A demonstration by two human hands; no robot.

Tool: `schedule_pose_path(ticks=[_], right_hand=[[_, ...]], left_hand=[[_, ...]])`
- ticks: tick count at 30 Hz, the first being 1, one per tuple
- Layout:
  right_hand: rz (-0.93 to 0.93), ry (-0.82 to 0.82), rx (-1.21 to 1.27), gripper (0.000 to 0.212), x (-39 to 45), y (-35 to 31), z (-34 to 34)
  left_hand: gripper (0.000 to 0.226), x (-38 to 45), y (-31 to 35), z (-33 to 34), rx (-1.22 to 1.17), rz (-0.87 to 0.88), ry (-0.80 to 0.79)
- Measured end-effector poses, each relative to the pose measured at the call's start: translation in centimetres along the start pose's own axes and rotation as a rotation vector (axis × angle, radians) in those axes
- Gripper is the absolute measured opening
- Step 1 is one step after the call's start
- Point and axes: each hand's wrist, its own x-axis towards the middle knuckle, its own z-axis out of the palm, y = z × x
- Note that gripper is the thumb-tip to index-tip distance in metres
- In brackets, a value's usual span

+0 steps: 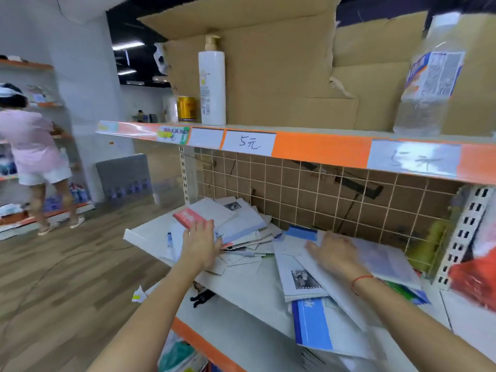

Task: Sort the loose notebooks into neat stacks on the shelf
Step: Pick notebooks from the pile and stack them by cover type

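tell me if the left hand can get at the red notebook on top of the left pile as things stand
Probably yes. The left hand lies flat on the left pile, fingertips right beside the red notebook, which sits on top with nothing covering it. The right hand is off on the other notebooks.
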Motion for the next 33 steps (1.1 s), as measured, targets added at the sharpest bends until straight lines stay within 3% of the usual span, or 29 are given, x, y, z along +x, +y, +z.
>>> schedule_pose_path(ticks=[6,11,16,19,26,33], right_hand=[[0.108,-0.096,-0.15,0.06,0.5,-1.6,0.5],[-0.012,-0.118,-0.107,0.068,-1.8,-0.5,-0.3],[-0.188,-0.098,-0.094,0.078,-5.1,1.3,-1.3],[-0.196,-0.109,-0.096,0.066,-5.7,1.9,-1.4],[-0.087,-0.168,-0.264,0.068,-4.9,1.0,-1.8],[-0.131,-0.073,-0.341,0.04,-4.3,-0.3,-2.2]], left_hand=[[0.05,4.2,-2.7,2.2,-0.011,0.039,-0.082],[0.052,7.0,-2.4,3.3,-0.064,0.104,-0.112],[0.057,8.4,-1.0,5.2,-0.108,0.069,-0.249],[0.054,8.9,-0.7,5.4,-0.11,0.05,-0.249],[0.05,9.0,-0.9,5.7,-0.153,0.066,-0.234],[0.06,8.1,-1.6,4.7,-0.03,0.124,-0.253]])
